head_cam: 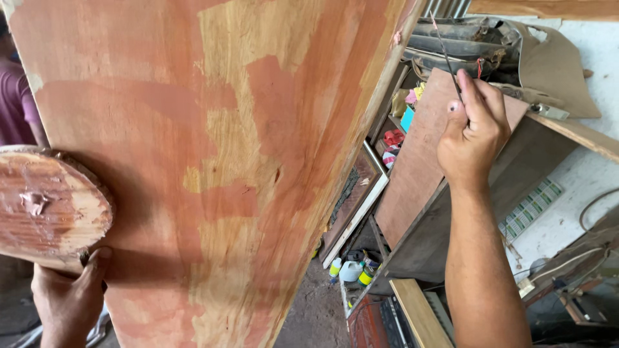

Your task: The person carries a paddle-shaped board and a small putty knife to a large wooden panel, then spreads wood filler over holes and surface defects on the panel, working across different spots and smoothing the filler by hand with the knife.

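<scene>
The left hand [68, 299] grips a round wooden slab [48, 209] smeared with reddish putty from below at the lower left, while the right hand [474, 138], raised well apart to the right, pinches a thin blade [446, 57], with a big upright plywood board [219, 161] between them.

Plywood sheet [213, 161] cut off top and bottom; thin tool's [446, 58] tip blurred.
</scene>
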